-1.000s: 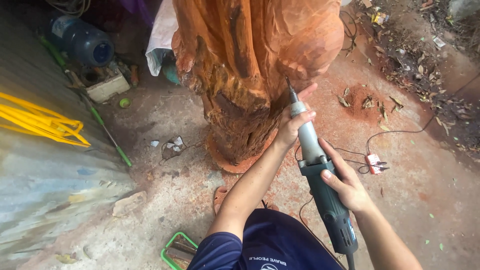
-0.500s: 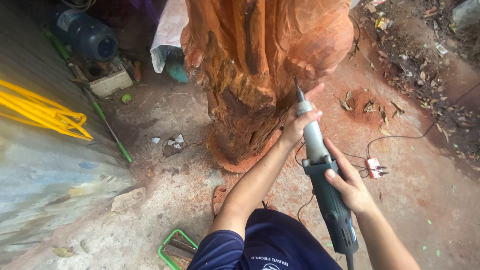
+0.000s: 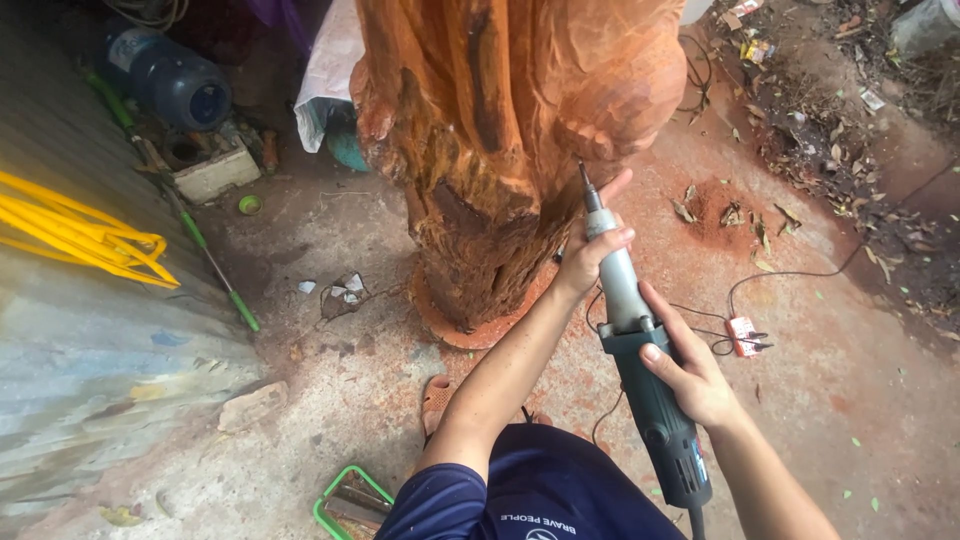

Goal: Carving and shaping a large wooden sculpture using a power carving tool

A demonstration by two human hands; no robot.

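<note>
One huge reddish-orange carved wood trunk [image 3: 500, 130] fills the top middle of the view, standing upright on a round base on the dusty concrete ground [image 3: 350, 400]. Down the left edge runs a sheet of corrugated metal [image 3: 90, 370], and yellow tubing [image 3: 80, 235] lies across it. Up in the top left corner sits a dark blue motor [image 3: 165, 80], just beside a pale concrete block [image 3: 215, 175], with a green-handled rod [image 3: 200, 250] slanting down past both. And now the tool: a long die grinder [image 3: 640, 350], grey at the neck and dark green at the body, angled up along the right side of the trunk, its thin bit tip right at the carved surface. The left hand [image 3: 590, 250] is wrapped around the grey neck near the front, fingers curled tight on it, index finger stretched out toward the wood. The right hand [image 3: 690, 370] grips the dark green body further back, thumb laid across the top. A black cord loops over the ground to a small red plug block [image 3: 742, 335], just right of the hands. At the bottom edge, a green wire frame [image 3: 345, 500] pokes in beside the person's dark blue shirt [image 3: 540, 490]. White scraps [image 3: 345, 290] lie scattered left of the base.
</note>
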